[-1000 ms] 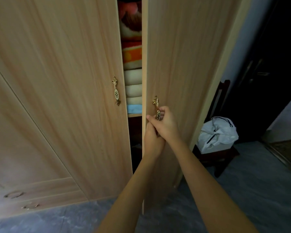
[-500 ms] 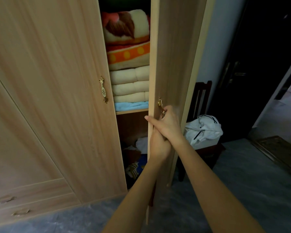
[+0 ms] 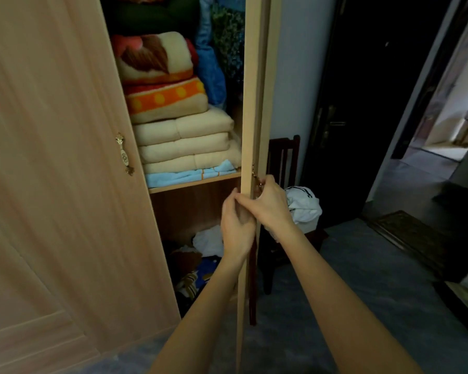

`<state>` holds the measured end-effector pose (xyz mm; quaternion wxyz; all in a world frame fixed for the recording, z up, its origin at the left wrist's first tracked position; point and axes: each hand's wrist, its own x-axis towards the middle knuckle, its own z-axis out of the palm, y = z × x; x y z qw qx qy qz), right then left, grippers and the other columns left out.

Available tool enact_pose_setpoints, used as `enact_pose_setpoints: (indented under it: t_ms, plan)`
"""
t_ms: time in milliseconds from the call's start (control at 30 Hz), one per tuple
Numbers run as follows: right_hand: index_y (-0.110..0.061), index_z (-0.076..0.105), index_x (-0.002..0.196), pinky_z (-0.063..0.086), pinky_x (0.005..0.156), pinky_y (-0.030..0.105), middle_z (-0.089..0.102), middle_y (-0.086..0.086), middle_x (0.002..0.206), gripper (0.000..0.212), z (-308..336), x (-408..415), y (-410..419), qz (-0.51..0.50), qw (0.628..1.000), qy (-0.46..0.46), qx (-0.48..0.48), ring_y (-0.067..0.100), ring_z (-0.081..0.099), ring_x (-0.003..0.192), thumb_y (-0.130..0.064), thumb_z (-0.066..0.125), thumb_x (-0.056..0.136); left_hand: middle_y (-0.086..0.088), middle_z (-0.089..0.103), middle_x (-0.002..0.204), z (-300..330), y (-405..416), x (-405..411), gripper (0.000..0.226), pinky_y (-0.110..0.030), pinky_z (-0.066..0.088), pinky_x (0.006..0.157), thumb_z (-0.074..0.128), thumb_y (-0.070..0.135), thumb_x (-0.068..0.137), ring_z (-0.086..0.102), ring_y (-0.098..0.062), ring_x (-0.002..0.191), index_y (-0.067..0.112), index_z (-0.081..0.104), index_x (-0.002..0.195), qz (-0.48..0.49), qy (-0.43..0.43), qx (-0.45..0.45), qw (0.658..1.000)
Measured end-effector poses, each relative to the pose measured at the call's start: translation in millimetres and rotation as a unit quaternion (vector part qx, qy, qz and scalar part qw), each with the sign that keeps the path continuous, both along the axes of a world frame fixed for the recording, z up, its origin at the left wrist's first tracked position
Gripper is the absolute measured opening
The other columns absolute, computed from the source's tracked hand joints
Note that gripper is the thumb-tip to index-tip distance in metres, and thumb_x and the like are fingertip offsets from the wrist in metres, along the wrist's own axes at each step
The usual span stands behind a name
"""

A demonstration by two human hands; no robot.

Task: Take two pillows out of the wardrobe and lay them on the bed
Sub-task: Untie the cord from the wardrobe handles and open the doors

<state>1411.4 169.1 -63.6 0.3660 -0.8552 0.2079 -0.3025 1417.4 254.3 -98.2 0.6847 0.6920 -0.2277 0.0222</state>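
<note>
both hands on the wardrobe door's edge

gripping the right door [image 3: 251, 103] of the wardrobe [image 3: 52, 157] edge-on: left hand [image 3: 237, 228] curled round its front edge from the inner side, right hand [image 3: 270, 205] curled over the same edge just above, at the brass handle [image 3: 256, 182]. no plain pillows to be made out; above and left of the hands, on the shelf [image 3: 192, 183], a stack of folded blankets [image 3: 184, 141] in cream, with a light blue towel [image 3: 189, 175] at the shelf's front edge, and an orange dotted blanket [image 3: 165, 99] higher up. below the shelf, level with the hands and lower, crumpled white and patterned cloth [image 3: 208, 242], too dark to name. no readable writing; only a ring motif on the left door's handle [image 3: 124, 155]. left door shut. right of the open door, a dark chair [image 3: 284, 155] bearing a white garment [image 3: 303, 206], just beside the right hand. bare grey floor [image 3: 376, 279] further right, towards a dark doorway [image 3: 362, 103].
</note>
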Motion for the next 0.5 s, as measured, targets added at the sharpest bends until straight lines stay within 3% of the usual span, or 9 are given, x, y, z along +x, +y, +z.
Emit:
enact_pose_setpoints:
  t_ms: [100,167,267,400,500]
  plan:
    - [-0.013,0.049,0.105,0.047,0.071,0.03,0.064,0.004,0.097,0.049,0,-16,-10,-0.01,1.0,-0.021,-0.008,0.021,0.061,0.09,-0.039,0.07,0.07,0.004,0.063,0.115,3,-13,-8,0.038,-0.013,0.044,0.089,0.057,0.008,0.087,0.056,0.008,0.104,0.02,0.054,0.122,-0.046,-0.025,-0.019,0.998]
    - [-0.009,0.052,0.108,0.05,0.076,0.033,0.066,0.009,0.1,0.043,1,-26,-16,-0.009,0.999,-0.035,-0.01,0.023,0.062,0.093,-0.03,0.068,0.074,0.002,0.064,0.112,4,-21,-16,0.036,-0.006,0.043,0.084,0.055,0.001,0.087,0.057,0.011,0.1,0.019,0.056,0.119,-0.063,-0.03,-0.039,0.997]
    - [-0.01,0.056,0.108,0.051,0.08,0.037,0.068,0.01,0.096,0.032,2,-43,-28,-0.004,0.999,-0.046,-0.014,0.023,0.063,0.09,-0.022,0.063,0.079,0.003,0.063,0.11,7,-34,-25,0.039,-0.009,0.044,0.087,0.052,-0.003,0.087,0.059,0.005,0.097,0.025,0.055,0.115,-0.084,-0.024,-0.051,0.995]
    - [-0.008,0.056,0.109,0.052,0.078,0.032,0.068,0.01,0.092,0.027,5,-59,-45,-0.003,0.998,-0.058,-0.01,0.02,0.064,0.085,-0.017,0.059,0.084,-0.002,0.059,0.112,12,-58,-36,0.038,-0.006,0.045,0.081,0.045,-0.009,0.091,0.059,0.01,0.091,0.005,0.05,0.126,-0.131,0.032,-0.074,0.988]
    - [-0.008,0.051,0.117,0.049,0.078,0.028,0.065,0.008,0.099,0.029,5,-67,-63,-0.002,0.998,-0.057,0.009,0.018,0.061,0.089,-0.014,0.053,0.089,-0.009,0.061,0.119,15,-72,-39,0.035,-0.008,0.045,0.078,0.048,0.001,0.092,0.06,-0.005,0.101,0.005,0.051,0.126,-0.128,-0.016,0.012,0.992]
